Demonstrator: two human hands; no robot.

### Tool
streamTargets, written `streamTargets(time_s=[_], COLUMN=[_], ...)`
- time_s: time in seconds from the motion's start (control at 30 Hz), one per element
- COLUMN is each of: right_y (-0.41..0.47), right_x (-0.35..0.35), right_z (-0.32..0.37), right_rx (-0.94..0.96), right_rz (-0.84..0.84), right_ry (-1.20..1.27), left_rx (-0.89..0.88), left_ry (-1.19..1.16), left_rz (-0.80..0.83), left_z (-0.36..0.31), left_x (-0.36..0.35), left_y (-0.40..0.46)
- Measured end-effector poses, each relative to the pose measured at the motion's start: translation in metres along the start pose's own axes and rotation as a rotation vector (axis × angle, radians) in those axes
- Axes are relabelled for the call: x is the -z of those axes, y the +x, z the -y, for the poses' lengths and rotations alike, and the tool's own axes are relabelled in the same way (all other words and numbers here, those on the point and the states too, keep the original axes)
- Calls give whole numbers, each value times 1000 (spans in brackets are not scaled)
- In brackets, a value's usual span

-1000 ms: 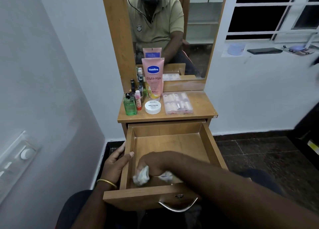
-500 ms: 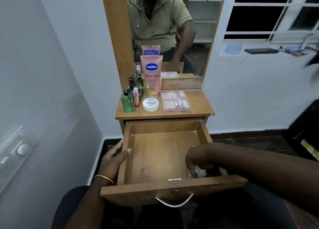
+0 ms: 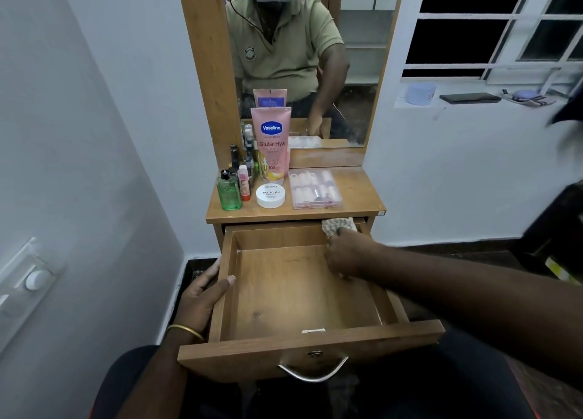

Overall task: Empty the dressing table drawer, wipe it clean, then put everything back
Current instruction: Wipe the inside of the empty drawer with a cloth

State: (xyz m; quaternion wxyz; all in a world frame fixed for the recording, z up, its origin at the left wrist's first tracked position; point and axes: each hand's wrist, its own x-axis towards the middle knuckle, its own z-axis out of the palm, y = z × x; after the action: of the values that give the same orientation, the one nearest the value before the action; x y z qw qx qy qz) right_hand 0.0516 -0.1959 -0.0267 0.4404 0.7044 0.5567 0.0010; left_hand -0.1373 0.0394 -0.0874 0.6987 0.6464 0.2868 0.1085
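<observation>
Right hand [image 3: 345, 254] presses a patterned cloth [image 3: 339, 224] into the wooden drawer [image 3: 303, 295]'s upper-right corner, grip closed on it. Left hand [image 3: 202, 292] clasps the drawer's left wall.

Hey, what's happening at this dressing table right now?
A person is wiping out the pulled-open wooden drawer, which is empty. The right hand presses a pale patterned cloth into the drawer's back right corner, while the left hand grips the drawer's left wall to steady it. The contents wait on the tabletop: a pink Vaseline tube, a green glass bottle, a round white nail polish remover tub and a clear plastic box of small bottles.
</observation>
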Motion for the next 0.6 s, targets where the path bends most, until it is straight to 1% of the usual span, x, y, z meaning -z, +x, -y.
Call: streamTargets(time_s=[0.1,0.17,0.27,0.37,0.43,0.53,0.6], right_y=[-1,-5,-12,-20,-24,-25,-26], right_x=[-13,-21,-21,-16,-13,-9,-5], right_z=[1,5,13,27,33,38,34], right_rx=[-82,-64,4,101,135,166,199], right_rz=[16,44,31,128,189,354,424], right_ry=[28,66,91,166,255,403,530], left_rx=[3,5,9,12,14,9,0], left_ry=[3,7,3,-5,-4,16,23], left_rz=[-1,-4,-10,-18,-18,-17,-14], left_z=[2,2,1,0,-1,-3,-6], left_x=[1,0,0,0,0,-1,-2], left_y=[1,1,1,1,0,-3,-5])
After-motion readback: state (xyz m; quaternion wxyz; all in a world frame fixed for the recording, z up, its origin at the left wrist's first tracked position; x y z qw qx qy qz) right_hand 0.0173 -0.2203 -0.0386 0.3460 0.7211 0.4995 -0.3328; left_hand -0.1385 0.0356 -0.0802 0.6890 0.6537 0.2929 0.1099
